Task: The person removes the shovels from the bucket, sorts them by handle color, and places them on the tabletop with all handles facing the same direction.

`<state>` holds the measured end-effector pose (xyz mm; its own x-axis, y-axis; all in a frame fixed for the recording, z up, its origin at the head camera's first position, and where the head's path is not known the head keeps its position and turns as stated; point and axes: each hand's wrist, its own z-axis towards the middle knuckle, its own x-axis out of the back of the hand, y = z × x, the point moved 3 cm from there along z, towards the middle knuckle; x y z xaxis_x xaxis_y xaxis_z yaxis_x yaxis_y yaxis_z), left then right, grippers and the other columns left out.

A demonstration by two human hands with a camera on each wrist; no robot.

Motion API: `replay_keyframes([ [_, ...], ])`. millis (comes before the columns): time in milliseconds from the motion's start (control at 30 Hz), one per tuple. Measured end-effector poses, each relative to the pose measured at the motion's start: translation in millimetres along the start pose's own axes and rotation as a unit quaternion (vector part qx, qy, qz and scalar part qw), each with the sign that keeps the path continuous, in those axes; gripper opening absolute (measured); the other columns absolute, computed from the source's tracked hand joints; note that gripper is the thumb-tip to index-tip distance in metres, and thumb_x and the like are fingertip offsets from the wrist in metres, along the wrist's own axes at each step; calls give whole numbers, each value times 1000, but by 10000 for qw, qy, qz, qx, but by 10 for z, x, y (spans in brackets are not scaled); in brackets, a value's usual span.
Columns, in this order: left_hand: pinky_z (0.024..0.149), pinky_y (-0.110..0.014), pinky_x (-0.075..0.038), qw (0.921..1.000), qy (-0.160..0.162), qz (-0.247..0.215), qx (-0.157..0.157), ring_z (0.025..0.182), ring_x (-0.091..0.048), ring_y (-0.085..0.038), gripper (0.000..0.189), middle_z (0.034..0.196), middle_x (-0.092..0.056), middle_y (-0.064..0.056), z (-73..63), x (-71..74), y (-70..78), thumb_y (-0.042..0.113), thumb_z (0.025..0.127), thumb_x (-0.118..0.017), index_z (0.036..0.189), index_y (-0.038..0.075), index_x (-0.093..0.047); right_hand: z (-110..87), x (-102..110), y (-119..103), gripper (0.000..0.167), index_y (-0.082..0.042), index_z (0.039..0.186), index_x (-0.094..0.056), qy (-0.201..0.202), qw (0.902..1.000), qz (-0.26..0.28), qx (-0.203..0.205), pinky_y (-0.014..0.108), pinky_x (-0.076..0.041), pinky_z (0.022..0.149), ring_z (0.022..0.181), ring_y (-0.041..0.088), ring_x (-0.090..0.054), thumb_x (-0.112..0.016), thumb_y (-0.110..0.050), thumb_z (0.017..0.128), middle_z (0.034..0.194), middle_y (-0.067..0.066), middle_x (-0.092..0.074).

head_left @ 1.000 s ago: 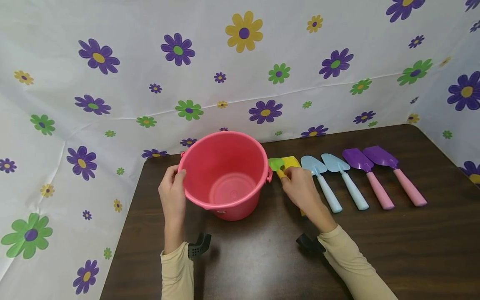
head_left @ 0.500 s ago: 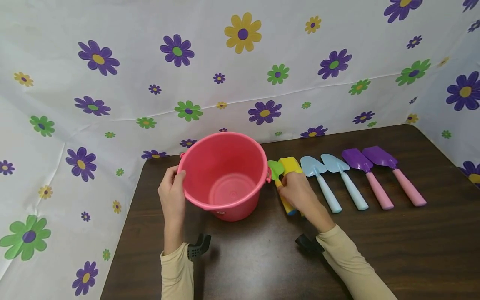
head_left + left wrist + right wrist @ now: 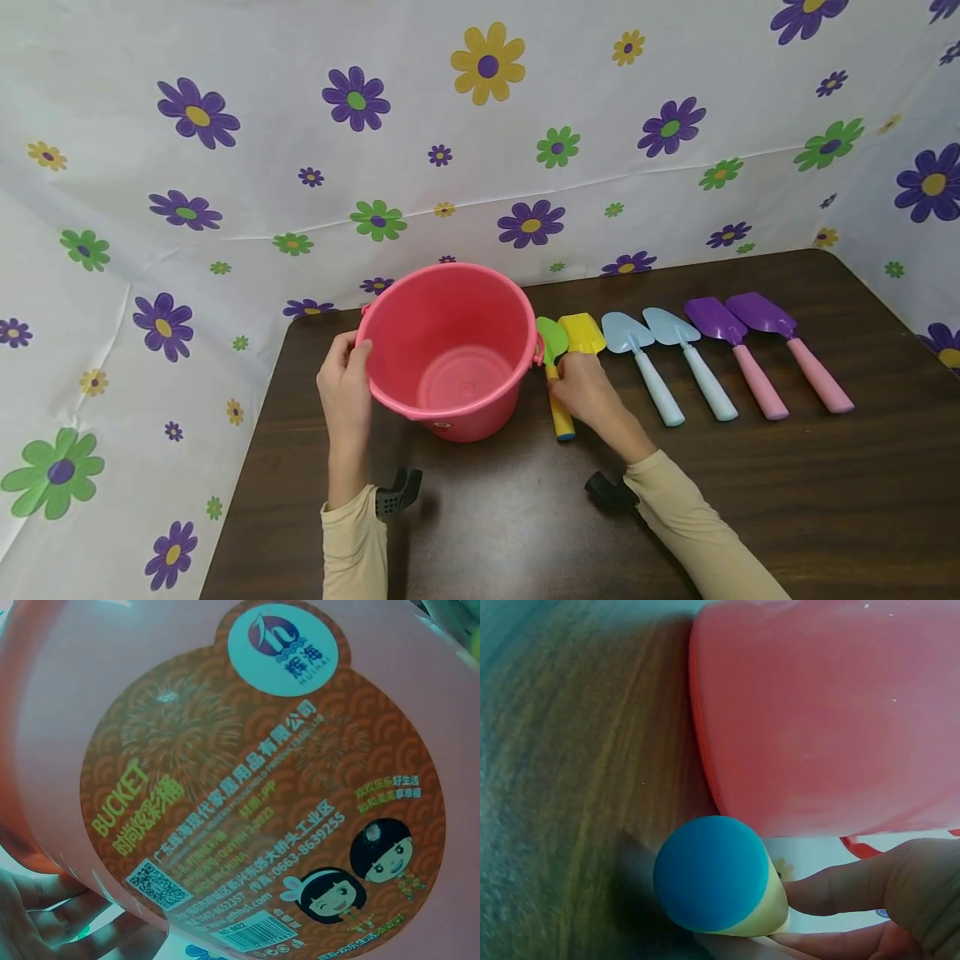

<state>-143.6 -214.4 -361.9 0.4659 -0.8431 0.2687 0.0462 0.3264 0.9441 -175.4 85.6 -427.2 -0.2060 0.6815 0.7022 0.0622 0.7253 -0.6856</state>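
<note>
A pink bucket (image 3: 465, 333) stands on the table, its mouth tilted towards me. My left hand (image 3: 347, 383) grips the bucket's left rim, thumb over the edge; the left wrist view shows its fingers (image 3: 52, 915) along the outer wall beside a round printed label (image 3: 262, 795). Right of the bucket, my right hand (image 3: 588, 392) pinches the yellow handle (image 3: 561, 417) of a green-bladed trowel (image 3: 552, 339). In the right wrist view the handle's blue end (image 3: 712, 874) points at the camera. A yellow shovel's blade (image 3: 582, 333) shows past that hand, which hides its handle.
To the right lie two light blue trowels (image 3: 663, 392) and two purple shovels (image 3: 761, 315) with pink handles, side by side on the dark wood table (image 3: 495, 525). A white cloth (image 3: 247, 200) with printed flowers hangs behind and at the sides.
My right hand has slid towards me and slightly left; the green trowel's handle end has swung left, so it lies straighter. The left hand and bucket have stayed put.
</note>
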Motion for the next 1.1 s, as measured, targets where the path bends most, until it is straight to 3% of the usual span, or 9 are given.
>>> replay_keyframes([
  [333,70,-15,-55,10000,1,-23,-20,84,-64,-23,31,109,-70,-21,-14,-1,-2,21,106,-51,122,-1,-68,-9,-33,-2,39,-8,55,-49,53,9996,-277,68,23,-41,48,47,18,-49,-63,-2,91,50,1,-42],
  [567,70,-15,-55,10000,-25,-17,36,85,-64,-22,32,110,-69,-21,-15,0,0,22,106,-51,123,0,-68,-1,-33,3,36,-7,57,-52,46,9994,-334,60,23,-42,49,48,18,-50,-63,-3,91,51,1,-44],
  [833,71,-15,-55,9998,-117,119,144,88,-63,-25,34,114,-69,-20,-35,9,8,24,106,-51,126,2,-67,-1,-21,5,26,-2,72,-63,-80,9994,-344,69,24,-50,53,53,19,-56,-66,-9,96,58,5,-54],
  [1100,74,-14,-55,9989,-155,429,133,103,-68,-31,38,126,-68,-16,-33,37,44,27,107,-50,136,4,-60,-64,146,-76,24,0,86,-69,116,9982,-420,413,24,-46,50,52,18,-53,-65,-19,100,61,3,-56],
])
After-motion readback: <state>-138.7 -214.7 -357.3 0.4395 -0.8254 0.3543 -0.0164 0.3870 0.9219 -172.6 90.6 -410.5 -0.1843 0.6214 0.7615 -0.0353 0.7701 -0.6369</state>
